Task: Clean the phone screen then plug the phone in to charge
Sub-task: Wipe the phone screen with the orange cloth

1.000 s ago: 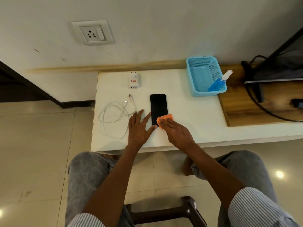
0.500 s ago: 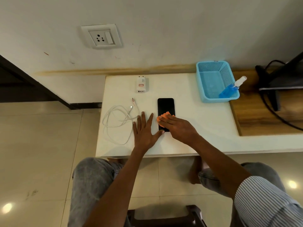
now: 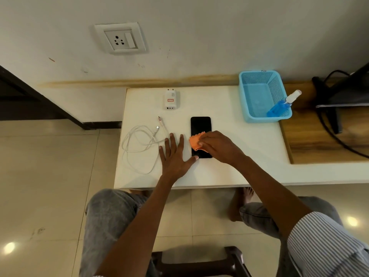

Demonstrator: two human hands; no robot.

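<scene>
Nearest to me, below the white table [image 3: 229, 172], are my knees in grey jeans [image 3: 111, 212] and the dark stool [image 3: 199, 262] I sit on; a striped sleeve [image 3: 327, 242] covers my right upper arm.

My left hand [image 3: 173, 156] lies flat on the table just left of the phone [image 3: 200, 126], fingers straight and spread, grasping nothing. Its thumb tip touches the phone's near left corner.

My right hand [image 3: 219, 145] rests on the near half of the phone, fingers curled over an orange cloth [image 3: 194, 142], which it grips and presses against the screen. The cloth overlaps the phone's left edge at mid-length.

The phone lies face up, screen dark, long axis running away from me, near the middle of the table. Its far half is uncovered.

Left of the phone a white charging cable [image 3: 139, 144] lies in loose coils, with both connector ends pointing toward the far side. Beyond the cable, further than the phone and to its left, a white charger adapter [image 3: 171, 99] lies flat with its pins toward the wall.

Right of the phone and further off, a blue mesh basket [image 3: 247, 96] holds a spray bottle [image 3: 279, 108] of blue liquid, which leans over the near right corner.

Furthest, on the wall above and left of the phone, is a white wall socket [image 3: 120, 39] with a switch.
</scene>
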